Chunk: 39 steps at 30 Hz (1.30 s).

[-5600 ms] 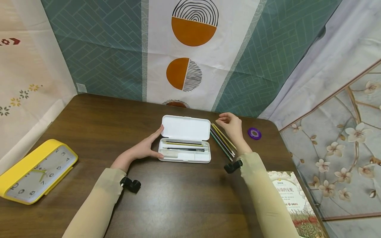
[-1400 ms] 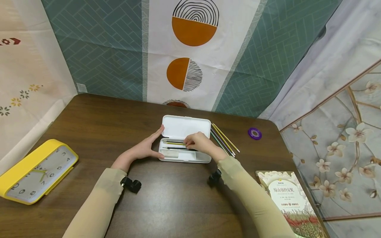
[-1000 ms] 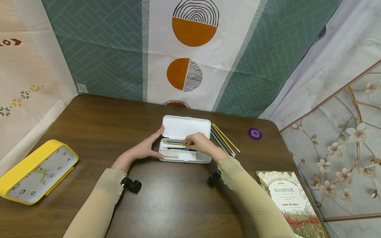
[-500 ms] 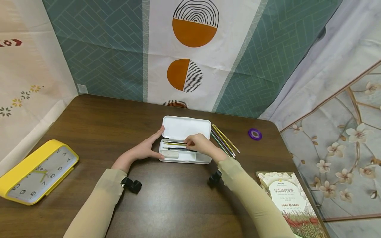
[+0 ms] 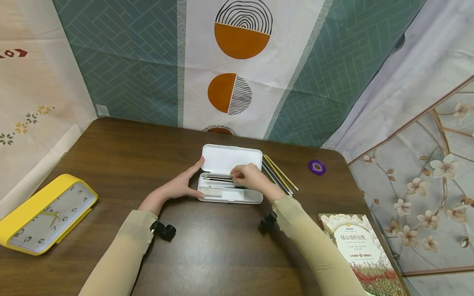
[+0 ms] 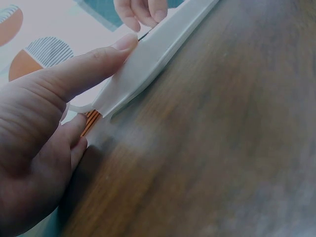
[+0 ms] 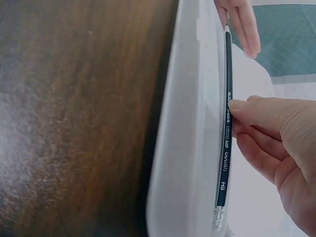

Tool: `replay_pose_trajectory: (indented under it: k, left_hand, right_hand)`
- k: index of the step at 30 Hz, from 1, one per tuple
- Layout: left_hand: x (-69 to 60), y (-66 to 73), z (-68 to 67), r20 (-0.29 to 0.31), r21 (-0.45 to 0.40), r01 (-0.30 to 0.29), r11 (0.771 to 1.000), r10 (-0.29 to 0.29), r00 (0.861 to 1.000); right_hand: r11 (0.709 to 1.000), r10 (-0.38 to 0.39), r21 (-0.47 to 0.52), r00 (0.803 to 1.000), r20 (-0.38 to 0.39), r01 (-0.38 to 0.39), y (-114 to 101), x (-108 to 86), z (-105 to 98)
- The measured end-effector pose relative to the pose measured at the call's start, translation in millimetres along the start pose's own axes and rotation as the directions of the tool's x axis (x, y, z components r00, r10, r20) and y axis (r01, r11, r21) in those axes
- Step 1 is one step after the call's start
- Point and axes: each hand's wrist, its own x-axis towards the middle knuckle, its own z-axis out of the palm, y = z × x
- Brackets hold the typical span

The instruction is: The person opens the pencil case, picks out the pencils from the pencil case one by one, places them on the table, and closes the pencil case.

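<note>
An open white pencil case (image 5: 231, 159) lies on the table, its lid tipped back. My left hand (image 5: 178, 183) steadies its left end with fairly straight fingers; in the left wrist view the thumb (image 6: 91, 69) rests on the rim. Over the tray, my right hand (image 5: 249, 177) pinches a black pencil marked HB (image 7: 225, 118) between thumb and fingertips. Its silver ferrule end shows in the right wrist view. Another dark pencil (image 5: 222, 186) lies in the tray, above a whitish eraser (image 5: 211, 192). My right fingers partly cover the pencils.
Several loose pencils (image 5: 280, 174) lie right of the case. Farther right is a purple tape roll (image 5: 317, 167). A book (image 5: 355, 242) lies at the table's right edge, and a yellow clock (image 5: 52, 216) stands at the left.
My right hand has gone from the loose pencils beside the case to inside the tray. Over the last half second it has shifted slightly, moving the pencil. My left hand has stayed put.
</note>
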Motion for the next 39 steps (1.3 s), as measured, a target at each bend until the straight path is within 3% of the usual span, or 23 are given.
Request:
replay_pose_trajectory:
  k: [12,20,31,39]
  left_hand:
    - [-0.9,1.1,-0.1,0.003,0.005,-0.008,1.000,0.008,1.000]
    - [-0.9,1.0,-0.8,-0.008,0.026,-0.016,1.000,0.016,1.000]
    - [-0.2,-0.5,-0.6,-0.004,0.025,-0.011,1.000,0.011,1.000]
    - [-1.4,2.1,-0.2,-0.003,0.017,-0.013,1.000,0.013,1.000]
  right_hand:
    - [1.000,0.026,0.008,0.997,-0.067,-0.025,-6.3,-3.5,-20.6]
    - [0.994,0.089,0.082,0.980,-0.175,-0.075,-3.7,-6.8,-42.4]
    - [0.970,0.221,0.175,0.906,-0.362,-0.167,18.7,-22.3,-76.4]
    - [0.939,0.338,0.208,0.845,-0.415,-0.273,47.1,-39.8,-89.7]
